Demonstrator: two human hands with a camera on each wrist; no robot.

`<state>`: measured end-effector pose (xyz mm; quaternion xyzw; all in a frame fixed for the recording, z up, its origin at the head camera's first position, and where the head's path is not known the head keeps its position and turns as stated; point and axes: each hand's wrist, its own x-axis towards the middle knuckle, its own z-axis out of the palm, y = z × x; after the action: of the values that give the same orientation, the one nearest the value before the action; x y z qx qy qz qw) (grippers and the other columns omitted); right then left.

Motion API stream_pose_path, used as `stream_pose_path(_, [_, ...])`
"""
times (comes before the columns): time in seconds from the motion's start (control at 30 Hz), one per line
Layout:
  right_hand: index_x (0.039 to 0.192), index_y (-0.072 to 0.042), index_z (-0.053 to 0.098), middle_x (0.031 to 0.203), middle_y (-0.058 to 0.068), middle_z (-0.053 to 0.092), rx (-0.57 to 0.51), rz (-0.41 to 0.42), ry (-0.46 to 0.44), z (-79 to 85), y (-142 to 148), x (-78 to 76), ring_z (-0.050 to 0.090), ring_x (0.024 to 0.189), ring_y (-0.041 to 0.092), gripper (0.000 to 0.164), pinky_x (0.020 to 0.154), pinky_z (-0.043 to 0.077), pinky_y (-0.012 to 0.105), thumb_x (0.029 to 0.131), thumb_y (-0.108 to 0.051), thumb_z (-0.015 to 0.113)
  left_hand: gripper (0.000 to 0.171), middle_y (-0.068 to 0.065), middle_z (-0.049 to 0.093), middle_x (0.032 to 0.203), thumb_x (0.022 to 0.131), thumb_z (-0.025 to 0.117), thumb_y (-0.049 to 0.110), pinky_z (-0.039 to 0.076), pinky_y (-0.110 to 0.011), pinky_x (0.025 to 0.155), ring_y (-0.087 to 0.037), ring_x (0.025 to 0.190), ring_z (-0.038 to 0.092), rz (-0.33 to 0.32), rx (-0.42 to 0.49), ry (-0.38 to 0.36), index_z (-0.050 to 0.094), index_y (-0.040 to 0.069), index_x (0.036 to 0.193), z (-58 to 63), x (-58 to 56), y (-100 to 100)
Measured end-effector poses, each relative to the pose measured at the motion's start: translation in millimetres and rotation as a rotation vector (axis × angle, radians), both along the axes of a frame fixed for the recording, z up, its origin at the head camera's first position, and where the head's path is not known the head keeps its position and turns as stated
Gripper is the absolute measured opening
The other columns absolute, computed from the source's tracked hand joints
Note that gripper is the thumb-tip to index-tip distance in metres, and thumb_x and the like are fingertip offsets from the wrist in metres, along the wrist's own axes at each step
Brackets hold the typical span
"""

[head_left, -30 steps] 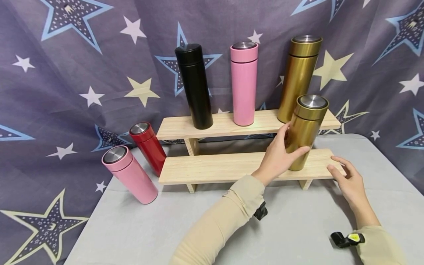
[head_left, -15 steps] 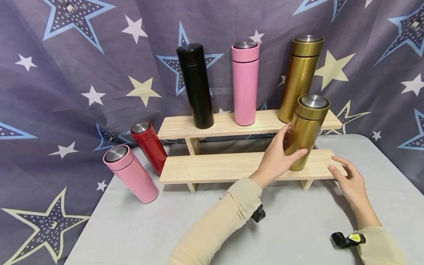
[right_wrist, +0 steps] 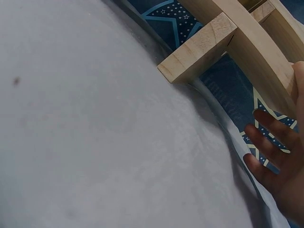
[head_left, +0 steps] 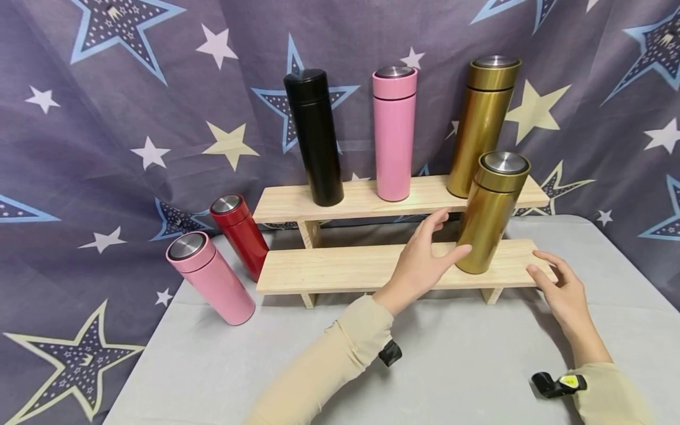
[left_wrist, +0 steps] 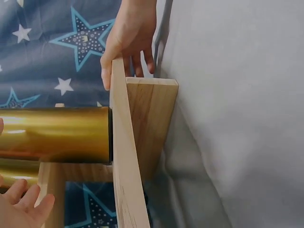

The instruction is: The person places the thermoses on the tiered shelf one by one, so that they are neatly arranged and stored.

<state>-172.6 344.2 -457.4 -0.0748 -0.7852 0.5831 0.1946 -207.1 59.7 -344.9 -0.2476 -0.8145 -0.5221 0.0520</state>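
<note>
Left hand [head_left: 419, 260] is spread, its thumb at the left side of the short gold flask [head_left: 490, 218]; contact cannot be confirmed, as the two overlap in the head view. Right hand [head_left: 564, 295] grips the right end of the lower tier [head_left: 329, 271], thumb and fingers around the edge.

Star-patterned backdrop [head_left: 180, 118] hangs behind the grey-covered table [head_left: 451, 378], which bears the wooden shelf [head_left: 309, 235]. Upper tier [head_left: 357, 198] carries a tall gold flask [head_left: 480, 127] at right, a tall pink flask [head_left: 394, 141] and a black flask [head_left: 316, 141] at left. Short gold flask stands upright on the lower tier, near its right end. Left of the shelf stand a short pink flask [head_left: 215, 283] and a slimmer red flask [head_left: 241, 236].
</note>
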Motion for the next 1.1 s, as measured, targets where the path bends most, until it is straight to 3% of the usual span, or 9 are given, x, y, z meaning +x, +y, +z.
stream_pose_path(0.17, [0.135, -0.027, 0.061, 0.100, -0.028, 0.060, -0.018, 0.012, 0.020, -0.1, -0.8, -1.0, 0.058, 0.081, -0.008, 0.039, 0.069, 0.047, 0.008, 0.097, -0.019, 0.065, 0.071, 0.017, 0.044, 0.146, 0.091, 0.070, 0.045, 0.042, -0.036, 0.104, -0.003, 0.131, 0.042, -0.007, 0.001, -0.031, 0.039, 0.028, 0.151, 1.4, 5.4, -17.3])
stream_pose_path(0.4, [0.135, -0.027, 0.061, 0.100, -0.028, 0.059, -0.008, 0.007, 0.021, -1.3, -0.4, -1.5, 0.057, 0.081, -0.008, 0.039, 0.069, 0.046, 0.007, 0.097, -0.020, 0.065, 0.067, 0.010, 0.047, 0.145, 0.091, 0.072, 0.036, 0.039, -0.030, 0.106, -0.004, 0.131, 0.043, -0.032, -0.021, -0.032, 0.041, 0.025, 0.150, 0.6, 12.1, -39.7])
stream_pose_path(0.57, [0.135, -0.028, 0.060, 0.097, -0.027, 0.060, -0.006, 0.001, 0.007, -1.9, 0.0, -2.0, 0.057, 0.079, -0.007, 0.039, 0.068, 0.047, 0.008, 0.097, -0.021, 0.065, 0.066, 0.016, 0.044, 0.146, 0.092, 0.072, 0.038, 0.039, -0.032, 0.107, -0.004, 0.133, 0.042, -0.050, -0.038, -0.027, 0.042, 0.029, 0.149, -0.4, 21.4, -59.0])
stream_pose_path(0.93, [0.134, -0.030, 0.061, 0.096, -0.028, 0.060, 0.003, 0.001, 0.010, 0.2, 3.5, 1.3, 0.056, 0.077, -0.007, 0.039, 0.066, 0.046, 0.009, 0.097, -0.020, 0.065, 0.063, 0.012, 0.048, 0.144, 0.093, 0.070, 0.038, 0.041, -0.035, 0.104, -0.006, 0.132, 0.043, -0.007, -0.046, 0.012, 0.042, 0.030, 0.148, -4.1, 41.5, -94.6])
stream_pose_path(1.1, [0.135, -0.027, 0.060, 0.098, -0.028, 0.060, -0.002, 0.017, 0.012, 0.2, -0.8, -0.1, 0.057, 0.078, -0.007, 0.039, 0.068, 0.047, 0.008, 0.097, -0.020, 0.065, 0.062, 0.012, 0.048, 0.144, 0.093, 0.071, 0.037, 0.042, -0.036, 0.103, -0.007, 0.131, 0.044, 0.053, -0.094, 0.038, 0.044, 0.030, 0.147, -11.7, 52.1, -119.0])
